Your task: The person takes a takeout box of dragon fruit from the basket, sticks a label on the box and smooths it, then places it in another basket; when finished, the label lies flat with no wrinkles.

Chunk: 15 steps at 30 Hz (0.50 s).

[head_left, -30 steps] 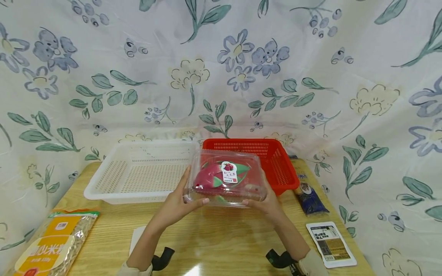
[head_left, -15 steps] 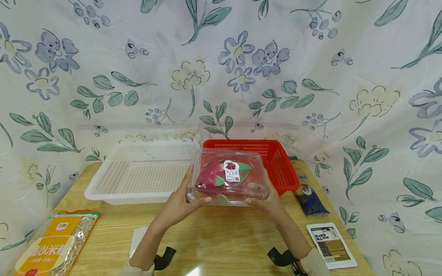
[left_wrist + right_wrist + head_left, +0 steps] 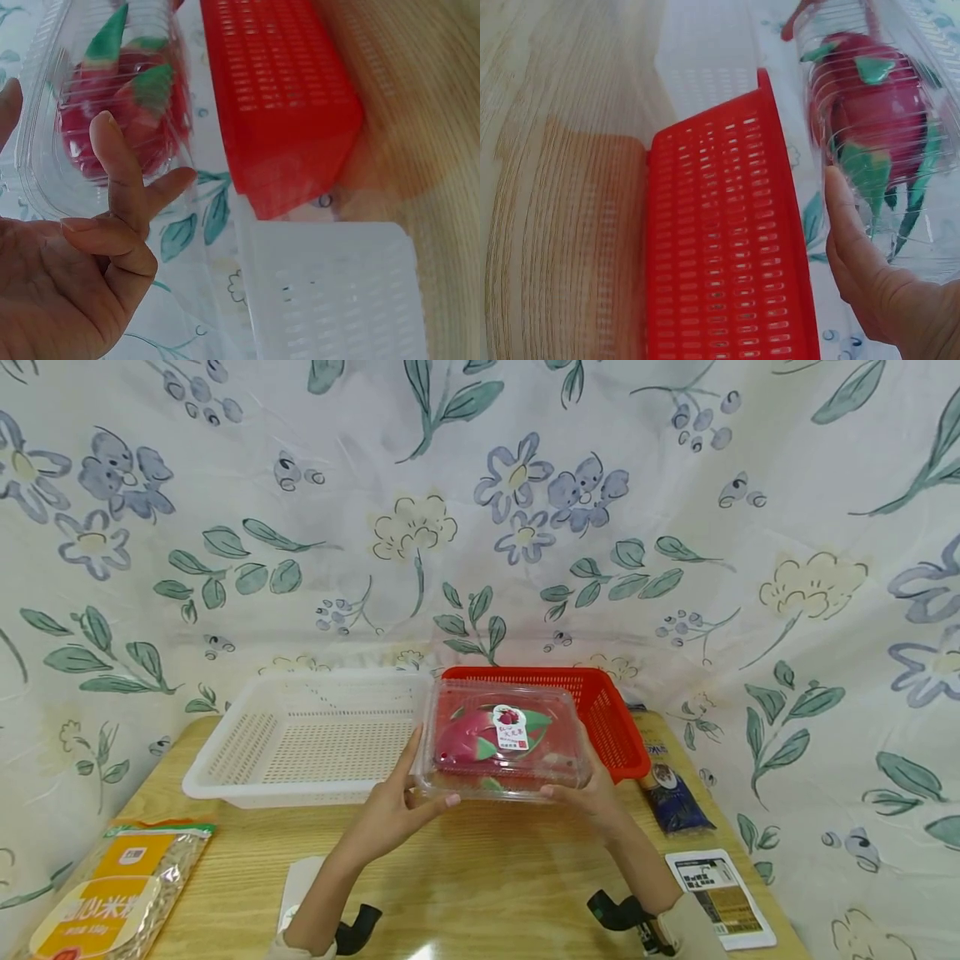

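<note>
A clear plastic clamshell box [image 3: 558, 752] with a pink and green dragon fruit [image 3: 461, 739] inside is held up in front of the red basket [image 3: 630, 760]. A white label is stuck on its lid. My left hand [image 3: 390, 818] holds the box's near left corner, thumb along the front edge; in the left wrist view its fingers are spread and bent against the ridged underside. My right hand [image 3: 592, 797] grips the right end, thumb in front and fingers running underneath. In the right wrist view the box is tilted above that palm [image 3: 900, 300].
A white basket [image 3: 300, 795] stands left of the red one, against a floral cloth [image 3: 337, 568]. On the wooden table [image 3: 465, 877] lie an orange packet [image 3: 120, 893] at left, a blue packet [image 3: 678, 797] and a white-edged packet [image 3: 720, 897] at right, and a white item [image 3: 300, 881] beneath my left forearm.
The box has moved slightly to the right, and my right hand has moved with it. My left thumb now overlaps the front of the box less than before.
</note>
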Each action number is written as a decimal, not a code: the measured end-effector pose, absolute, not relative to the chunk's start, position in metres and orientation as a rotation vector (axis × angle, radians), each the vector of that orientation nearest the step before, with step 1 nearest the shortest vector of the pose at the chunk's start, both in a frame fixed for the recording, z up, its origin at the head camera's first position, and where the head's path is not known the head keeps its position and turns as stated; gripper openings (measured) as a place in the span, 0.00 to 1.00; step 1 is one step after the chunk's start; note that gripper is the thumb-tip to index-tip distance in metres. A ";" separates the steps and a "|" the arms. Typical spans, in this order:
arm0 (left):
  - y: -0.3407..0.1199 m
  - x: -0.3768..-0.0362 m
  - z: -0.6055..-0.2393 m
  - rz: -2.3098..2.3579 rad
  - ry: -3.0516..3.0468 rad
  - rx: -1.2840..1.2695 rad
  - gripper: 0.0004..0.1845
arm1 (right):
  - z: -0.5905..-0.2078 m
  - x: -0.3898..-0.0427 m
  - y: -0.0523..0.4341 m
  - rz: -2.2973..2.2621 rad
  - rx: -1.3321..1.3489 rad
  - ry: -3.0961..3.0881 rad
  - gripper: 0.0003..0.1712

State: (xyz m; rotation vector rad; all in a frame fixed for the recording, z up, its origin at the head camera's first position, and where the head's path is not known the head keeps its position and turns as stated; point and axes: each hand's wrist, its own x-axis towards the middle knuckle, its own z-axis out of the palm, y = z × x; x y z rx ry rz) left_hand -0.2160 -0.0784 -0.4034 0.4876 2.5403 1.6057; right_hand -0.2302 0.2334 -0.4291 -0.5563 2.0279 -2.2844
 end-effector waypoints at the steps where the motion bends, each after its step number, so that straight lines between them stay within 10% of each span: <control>1: -0.078 -0.216 -0.404 1.607 2.540 0.485 0.58 | -0.429 -0.231 0.234 -2.291 -0.556 2.017 0.60; 15: -0.074 -0.226 -0.430 1.556 2.502 0.415 0.61 | -0.432 -0.237 0.242 -2.398 -0.495 1.898 0.60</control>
